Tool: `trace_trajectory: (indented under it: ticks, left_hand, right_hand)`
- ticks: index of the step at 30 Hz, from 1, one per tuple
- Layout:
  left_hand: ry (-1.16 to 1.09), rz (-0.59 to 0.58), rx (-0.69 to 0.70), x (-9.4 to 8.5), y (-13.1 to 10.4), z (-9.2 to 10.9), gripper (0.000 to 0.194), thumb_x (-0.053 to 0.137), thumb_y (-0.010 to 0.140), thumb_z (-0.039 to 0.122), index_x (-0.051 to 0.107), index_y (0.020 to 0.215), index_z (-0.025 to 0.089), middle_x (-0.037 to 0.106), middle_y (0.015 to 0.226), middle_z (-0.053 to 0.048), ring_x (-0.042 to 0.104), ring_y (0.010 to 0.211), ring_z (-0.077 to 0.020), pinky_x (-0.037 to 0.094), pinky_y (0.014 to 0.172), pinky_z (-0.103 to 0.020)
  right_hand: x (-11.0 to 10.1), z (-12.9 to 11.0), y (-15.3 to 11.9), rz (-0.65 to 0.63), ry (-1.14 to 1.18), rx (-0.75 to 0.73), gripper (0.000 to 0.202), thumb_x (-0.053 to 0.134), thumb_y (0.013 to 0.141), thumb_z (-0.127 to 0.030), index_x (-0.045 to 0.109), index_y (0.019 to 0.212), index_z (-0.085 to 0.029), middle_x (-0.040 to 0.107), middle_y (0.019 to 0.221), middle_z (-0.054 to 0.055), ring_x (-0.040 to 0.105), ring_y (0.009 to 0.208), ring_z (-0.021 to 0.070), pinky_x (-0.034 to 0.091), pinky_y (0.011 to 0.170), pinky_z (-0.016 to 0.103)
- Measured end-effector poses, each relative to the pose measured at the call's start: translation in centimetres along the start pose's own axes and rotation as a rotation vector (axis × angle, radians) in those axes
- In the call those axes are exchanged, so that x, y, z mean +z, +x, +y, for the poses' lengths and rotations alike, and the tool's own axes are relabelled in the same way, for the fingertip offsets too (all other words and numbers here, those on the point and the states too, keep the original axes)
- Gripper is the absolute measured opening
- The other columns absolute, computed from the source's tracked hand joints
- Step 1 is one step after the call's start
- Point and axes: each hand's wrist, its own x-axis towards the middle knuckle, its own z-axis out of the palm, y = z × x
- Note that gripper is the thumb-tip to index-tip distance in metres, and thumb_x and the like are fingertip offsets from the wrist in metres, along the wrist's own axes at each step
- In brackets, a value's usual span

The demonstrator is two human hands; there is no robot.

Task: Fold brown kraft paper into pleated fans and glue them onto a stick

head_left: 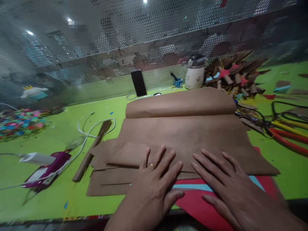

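Note:
A large sheet of brown kraft paper point(183, 131) lies before me, its far edge curled over into a loose roll. My left hand point(154, 183) rests on its near left part with fingers spread, a ring on one finger. My right hand point(223, 179) lies flat on the near right part, fingers stretched out. Under the brown sheet, red paper point(199, 205) and a strip of light blue paper point(192, 186) stick out towards me. Smaller brown paper pieces point(108, 183) are stacked at the left, partly beneath the sheet.
A rolled brown paper tube point(83, 165), white cable point(83, 146) and purple device point(48, 171) lie left, near colourful paper stars point(26, 123). Behind stand a black phone-like slab point(139, 83) and a white flask point(194, 75). Brown paper crafts point(237, 77) and orange-handled cutters point(286, 138) are right.

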Motion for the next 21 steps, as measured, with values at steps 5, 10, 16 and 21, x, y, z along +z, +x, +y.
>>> trace_trajectory:
  ticks: [5, 10, 16, 21]
  left_hand:
    - [-0.048, -0.05, 0.047, -0.6, 0.0, 0.3, 0.056, 0.038, 0.086, 0.051, 0.03, 0.137, 0.029, 0.025, 0.147, 0.0, 0.011, 0.137, -0.0237, 0.014, 0.11, -0.052]
    - [-0.091, -0.079, 0.049, -0.6, 0.1, 0.2, 0.058, 0.039, 0.085, 0.053, 0.033, 0.136, 0.027, 0.027, 0.146, -0.004, 0.013, 0.137, -0.0249, 0.015, 0.11, -0.053]
    - [-0.112, -0.076, 0.054, -0.5, 0.5, -0.1, 0.057, 0.039, 0.084, 0.054, 0.034, 0.135, 0.028, 0.023, 0.147, -0.004, 0.014, 0.137, -0.024, 0.016, 0.11, -0.051]
    - [-0.094, -0.033, 0.08, 0.0, 0.6, -0.4, 0.058, 0.042, 0.084, 0.053, 0.035, 0.135, 0.028, 0.024, 0.147, -0.003, 0.015, 0.136, -0.0255, 0.016, 0.109, -0.051]
  right_hand:
    - [0.4, 0.2, -0.2, 0.027, -0.026, -0.01, 0.066, 0.046, 0.081, -0.05, 0.024, 0.141, -0.032, 0.045, 0.136, 0.003, 0.041, 0.122, 0.0326, 0.032, 0.091, 0.056]
    - [0.5, 0.1, -0.2, 0.034, -0.016, -0.008, 0.068, 0.046, 0.082, -0.05, 0.023, 0.142, -0.029, 0.047, 0.134, 0.004, 0.041, 0.122, 0.0324, 0.031, 0.093, 0.055]
    - [-0.6, -0.5, 0.0, -0.016, 0.001, 0.003, 0.057, 0.042, 0.085, -0.047, 0.035, 0.137, -0.023, 0.049, 0.133, 0.008, 0.037, 0.124, 0.0321, 0.028, 0.096, 0.055]
    - [-3.2, 1.9, 2.3, -0.111, 0.045, 0.069, 0.035, 0.043, 0.087, -0.045, 0.062, 0.106, -0.022, 0.06, 0.115, 0.008, 0.051, 0.105, 0.0282, 0.037, 0.087, 0.047]
